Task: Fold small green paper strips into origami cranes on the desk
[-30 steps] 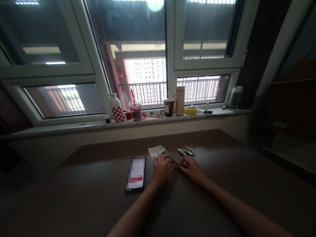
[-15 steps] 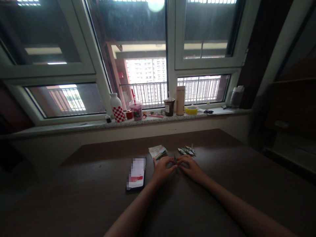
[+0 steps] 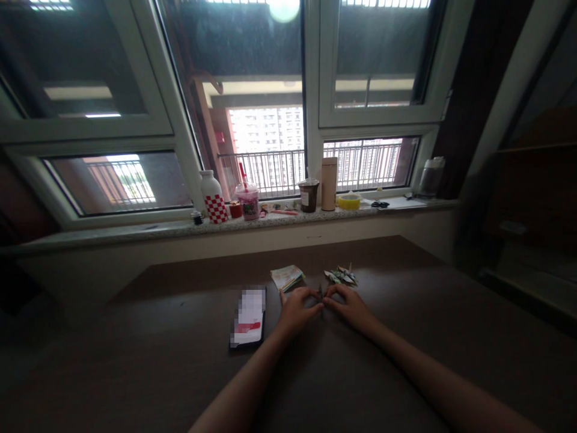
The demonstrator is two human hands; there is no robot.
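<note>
Over the table point(image 3: 180, 373), my left hand point(image 3: 299, 309) and my right hand point(image 3: 348, 305) meet with fingertips pinched. Between them a small, dark piece of folded paper point(image 3: 320, 293) stands up, its exact shape too small to make out. Both hands are closed on it from either side. Just beyond my left hand lies a stack of patterned paper sheets point(image 3: 287, 276). Several small folded paper figures point(image 3: 341, 275), pointed and patterned, are heaped behind my right hand. A phone point(image 3: 249, 317) with a lit screen rests left of my left hand.
Along the windowsill point(image 3: 279, 221) stand a checkered bottle point(image 3: 214, 197), a pink drink cup point(image 3: 247, 201), a dark drink cup point(image 3: 309, 195), a tan cylinder point(image 3: 329, 183), a yellow tape roll point(image 3: 349, 201), scissors point(image 3: 380, 204) and a clear container point(image 3: 431, 177). The windows rise behind.
The fingertips of my right hand have shifted slightly and the folded paper has turned a little between my hands. Other things stay where they were.
</note>
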